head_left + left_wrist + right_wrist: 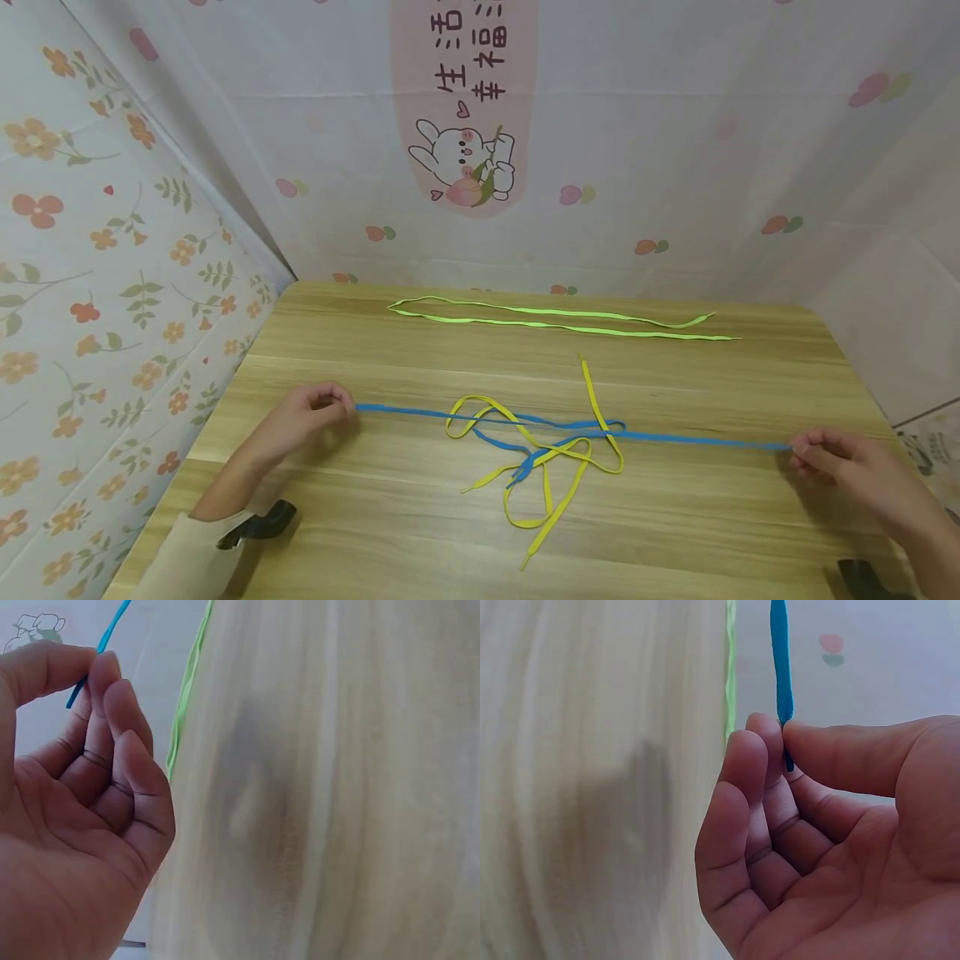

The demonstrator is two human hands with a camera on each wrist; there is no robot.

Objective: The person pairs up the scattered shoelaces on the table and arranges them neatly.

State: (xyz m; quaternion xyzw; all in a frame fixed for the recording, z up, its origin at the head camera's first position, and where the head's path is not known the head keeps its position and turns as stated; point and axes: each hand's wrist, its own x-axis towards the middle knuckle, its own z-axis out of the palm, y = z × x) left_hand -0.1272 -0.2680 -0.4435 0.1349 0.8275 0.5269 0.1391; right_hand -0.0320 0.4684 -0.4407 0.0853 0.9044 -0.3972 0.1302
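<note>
A blue shoelace (697, 439) stretches nearly straight across the table between both hands. My left hand (311, 412) pinches one end between thumb and forefinger; in the left wrist view a short tip of the blue lace (112, 628) pokes out below the pinch. At the right, my right hand (836, 458) pinches the other end, its narrow tip showing under the thumb in the right wrist view. Midway, the stretched lace passes over or through a loose tangle of yellow shoelace (562, 512) and more blue lace (498, 442); which strand lies on top is hard to tell.
Behind the tangle, a yellow-green shoelace (570, 327) lies folded in a long loop near the far edge of the wooden table (360, 533). A printed white curtain (637, 167) hangs right behind the table, and a floral cloth (97, 292) hangs at the left.
</note>
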